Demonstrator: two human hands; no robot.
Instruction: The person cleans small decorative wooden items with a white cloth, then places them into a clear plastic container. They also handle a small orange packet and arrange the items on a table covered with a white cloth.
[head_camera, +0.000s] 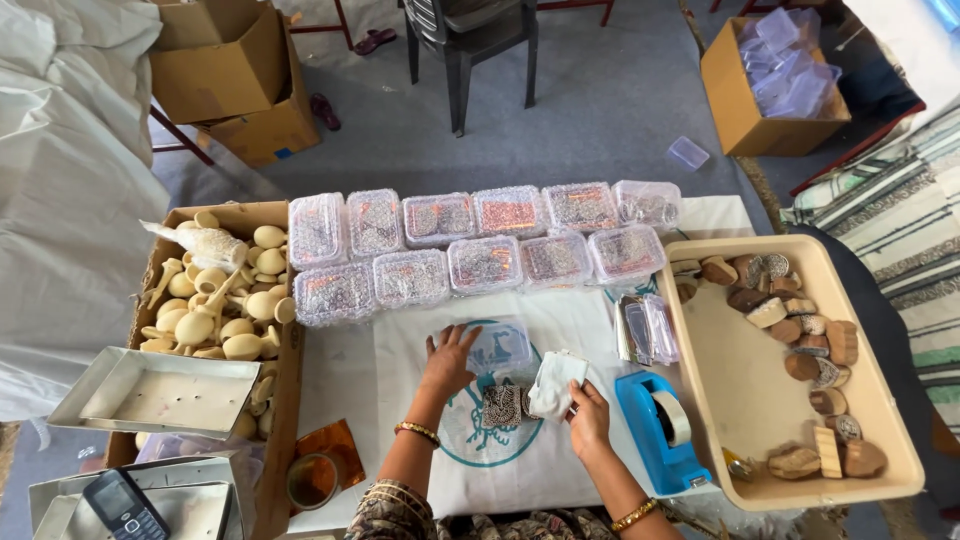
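My left hand rests with fingers spread on a small clear plastic box in the middle of the cloth-covered table. My right hand grips a white cloth pouch just right of that box. A carved wooden printing block lies on the cloth between my hands. Behind them stand two rows of several filled clear boxes.
A beige tray with several wooden blocks sits at right, a blue tape dispenser beside it. At left are a cardboard box of wooden spoons, metal trays and a phone. A stack of clear lids, a chair and cartons lie beyond.
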